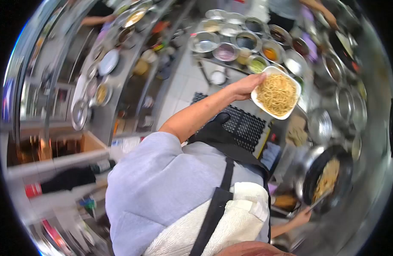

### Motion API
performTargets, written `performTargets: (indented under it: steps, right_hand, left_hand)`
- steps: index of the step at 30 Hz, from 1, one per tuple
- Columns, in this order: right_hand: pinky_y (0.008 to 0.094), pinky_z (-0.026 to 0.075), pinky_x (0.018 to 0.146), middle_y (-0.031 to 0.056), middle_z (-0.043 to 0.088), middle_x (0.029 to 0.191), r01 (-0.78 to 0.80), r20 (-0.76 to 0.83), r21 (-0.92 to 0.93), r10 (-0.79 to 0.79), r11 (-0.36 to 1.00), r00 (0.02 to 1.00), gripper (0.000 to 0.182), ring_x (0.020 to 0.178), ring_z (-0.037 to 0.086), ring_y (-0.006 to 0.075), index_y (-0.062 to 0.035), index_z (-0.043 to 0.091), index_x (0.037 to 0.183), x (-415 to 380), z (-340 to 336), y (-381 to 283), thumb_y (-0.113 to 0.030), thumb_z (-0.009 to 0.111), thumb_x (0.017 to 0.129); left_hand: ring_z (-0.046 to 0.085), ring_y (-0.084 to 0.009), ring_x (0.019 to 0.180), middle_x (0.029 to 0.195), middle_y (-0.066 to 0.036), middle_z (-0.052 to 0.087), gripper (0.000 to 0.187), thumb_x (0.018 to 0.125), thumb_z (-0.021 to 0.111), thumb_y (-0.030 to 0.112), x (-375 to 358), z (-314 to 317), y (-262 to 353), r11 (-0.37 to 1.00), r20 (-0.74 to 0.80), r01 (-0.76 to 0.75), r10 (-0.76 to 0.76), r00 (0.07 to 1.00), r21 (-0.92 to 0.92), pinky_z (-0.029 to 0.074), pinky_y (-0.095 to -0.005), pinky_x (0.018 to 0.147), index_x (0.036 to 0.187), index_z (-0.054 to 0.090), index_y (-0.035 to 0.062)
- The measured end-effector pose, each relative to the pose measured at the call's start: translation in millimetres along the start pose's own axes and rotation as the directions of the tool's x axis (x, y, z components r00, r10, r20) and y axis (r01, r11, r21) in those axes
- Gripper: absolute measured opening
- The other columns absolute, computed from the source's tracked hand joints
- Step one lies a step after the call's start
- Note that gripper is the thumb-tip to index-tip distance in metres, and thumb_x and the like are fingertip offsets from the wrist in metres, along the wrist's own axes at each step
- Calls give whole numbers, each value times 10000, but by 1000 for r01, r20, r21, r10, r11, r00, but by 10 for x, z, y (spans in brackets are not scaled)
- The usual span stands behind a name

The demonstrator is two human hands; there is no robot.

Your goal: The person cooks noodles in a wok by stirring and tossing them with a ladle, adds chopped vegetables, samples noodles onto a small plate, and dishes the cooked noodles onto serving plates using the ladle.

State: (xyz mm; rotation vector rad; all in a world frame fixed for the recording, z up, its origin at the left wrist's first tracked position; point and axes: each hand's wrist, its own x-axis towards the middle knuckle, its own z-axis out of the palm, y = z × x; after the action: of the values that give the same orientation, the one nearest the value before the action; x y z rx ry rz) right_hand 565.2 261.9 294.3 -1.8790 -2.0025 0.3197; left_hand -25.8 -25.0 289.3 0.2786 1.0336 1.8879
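My left hand [246, 86] grips the near-left rim of a white square bowl [255, 97], which is filled with yellow noodles [277, 94]. The bowl is held out in front, close to a group of metal ingredient bowls. At the lower right, my right hand [302, 216] is closed on the handle of a metal utensil [320, 199]. The utensil's far end reaches into a dark wok [309, 181], where more noodles [327, 179] lie. Its tip is hard to make out among them.
Metal bowls of ingredients [225, 52] crowd a counter ahead. Another person's arm [322, 10] reaches in at the top right. Strainers [319, 126] stand beyond the wok. A black mat [243, 123] lies on the floor. Shelves with plates [109, 62] line the left, near another person's arm [96, 20].
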Motion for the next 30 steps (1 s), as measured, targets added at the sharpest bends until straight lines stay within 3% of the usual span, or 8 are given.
performTargets:
  steps: [1, 5, 6, 12, 16, 21, 24, 30]
  right_hand:
    - [420, 493, 944, 286, 682, 1186, 60, -28, 24, -59, 998, 998, 580, 1070, 662, 395, 106, 605, 1288, 127, 55, 73, -383, 623, 978]
    - [267, 427, 475, 74, 628, 734, -4, 207, 404, -87, 915, 974, 388, 564, 552, 123, 45, 669, 1083, 222, 72, -762, -334, 618, 1013]
    - [208, 260, 385, -20, 483, 640, 77, 167, 533, -194, 843, 967, 293, 478, 388, 18, -17, 648, 996, 196, 208, -1033, -307, 616, 1023]
    - [192, 266, 397, -52, 477, 681, 169, 376, 648, -505, 743, 777, 216, 498, 374, 5, -80, 620, 1033, -578, 726, -3309, -293, 585, 1038]
    - [175, 268, 395, -32, 536, 728, 102, 566, 674, -601, 731, 565, 206, 498, 405, 9, -75, 618, 1066, -1388, 1262, -4274, -276, 582, 1037]
    - [179, 294, 385, -27, 563, 697, -6, 862, 480, -470, 877, 191, 335, 480, 451, 22, -26, 620, 1240, -2712, 1709, -5116, -269, 618, 1010]
    - [193, 303, 379, -22, 563, 653, 132, 937, 348, -350, 928, -9, 444, 456, 453, 36, -5, 602, 1312, -3442, 1949, -5633, -289, 660, 976]
    - [204, 310, 387, -6, 577, 646, 220, 965, 263, -250, 939, -83, 485, 452, 453, 45, 13, 615, 1299, -4432, 2332, -6465, -314, 680, 947]
  left_hand:
    - [605, -243, 1232, 1404, -150, 571, 620, 1058, 466, 451, -317, -231, 158, 999, -98, -27, 29, 995, 18, 508, -401, 1053, 1456, 420, -22]
    - [586, -252, 1272, 1431, -155, 552, 576, 1089, 359, 428, -1662, -1421, 535, 977, -428, -211, 185, 885, -13, 478, -404, 1095, 1452, 435, -13]
    - [580, -259, 1281, 1437, -159, 546, 591, 1086, 345, 445, -2005, -1731, 618, 964, -498, -267, 231, 836, -1, 466, -408, 1108, 1455, 433, -9]
    - [585, -282, 1275, 1413, -169, 565, 555, 1094, 351, 422, -3986, -3565, 1495, 836, -807, -537, 394, 441, 115, 494, -437, 1077, 1423, 459, -12]
    - [598, -283, 1247, 1399, -156, 566, 523, 1101, 342, 403, -5060, -4748, 2364, 759, -862, -521, 500, 81, 391, 505, -438, 1065, 1404, 462, -6]
    - [588, -321, 1252, 1398, -146, 560, 486, 1108, 291, 394, -6231, -6605, 3166, 710, -857, -556, 515, -9, 432, 514, -534, 1034, 1430, 432, 59]
    - [583, -339, 1256, 1434, -147, 536, 481, 1110, 267, 394, -6814, -7788, 3584, 716, -836, -508, 548, -17, 480, 520, -597, 999, 1465, 400, 97]
    - [597, -362, 1241, 1385, -154, 600, 475, 1048, 460, 391, -6827, -8894, 4177, 744, -870, -545, 490, 52, 387, 509, -599, 1000, 1387, 538, 68]
